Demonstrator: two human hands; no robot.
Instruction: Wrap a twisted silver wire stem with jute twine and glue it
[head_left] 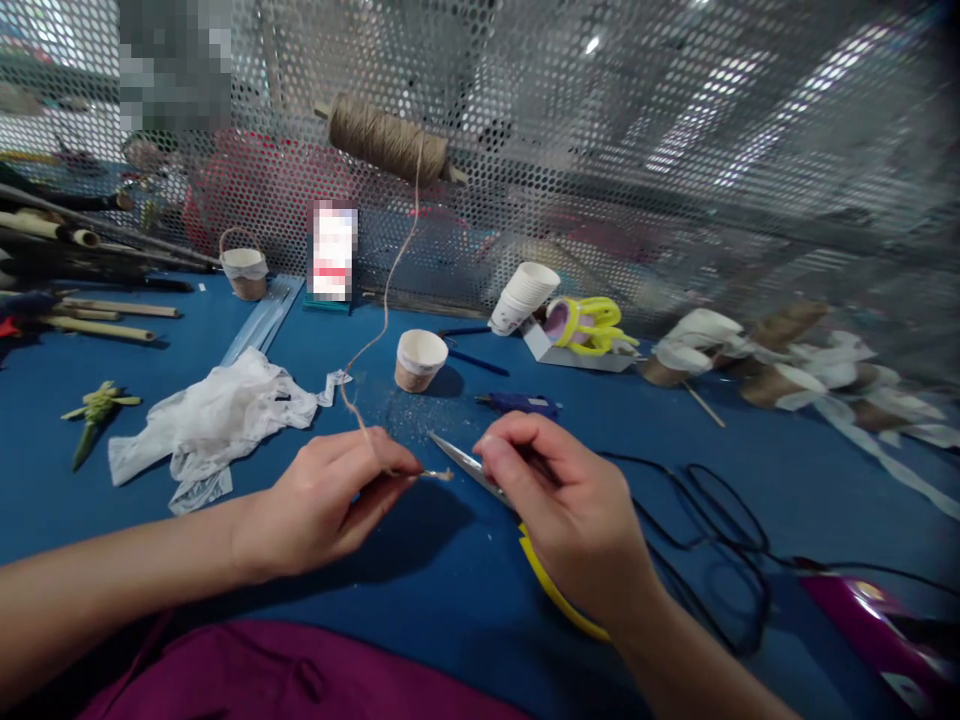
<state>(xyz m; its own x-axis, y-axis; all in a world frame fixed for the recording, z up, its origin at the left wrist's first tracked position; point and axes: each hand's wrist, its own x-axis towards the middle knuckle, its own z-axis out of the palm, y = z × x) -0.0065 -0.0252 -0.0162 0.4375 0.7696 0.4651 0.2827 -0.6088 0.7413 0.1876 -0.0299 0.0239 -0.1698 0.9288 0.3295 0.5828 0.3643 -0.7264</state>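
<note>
My left hand [330, 500] pinches brown twine [388, 290] close to its end. A short, frayed-looking tip sticks out past the fingers toward the right. The strand runs up to a spool of twine [386, 138] mounted on a rod. My right hand [562, 515] has thumb and index finger pressed together, and whatever is between them is hidden. Scissors [540, 580] with yellow handles show partly under that hand, blades pointing up and left; I cannot tell whether they touch it. Beyond both hands stands a small paper cup [416, 375], its lower part wrapped in brown.
White lace [225, 410] and a green woven piece [99, 405] lie at left. Behind my right hand are a blue glue gun [525, 404], stacked cups [525, 295] and a yellow-ribboned item [589, 325]. Black cable [697, 545] loops at right. Perforated metal [480, 60] rises behind.
</note>
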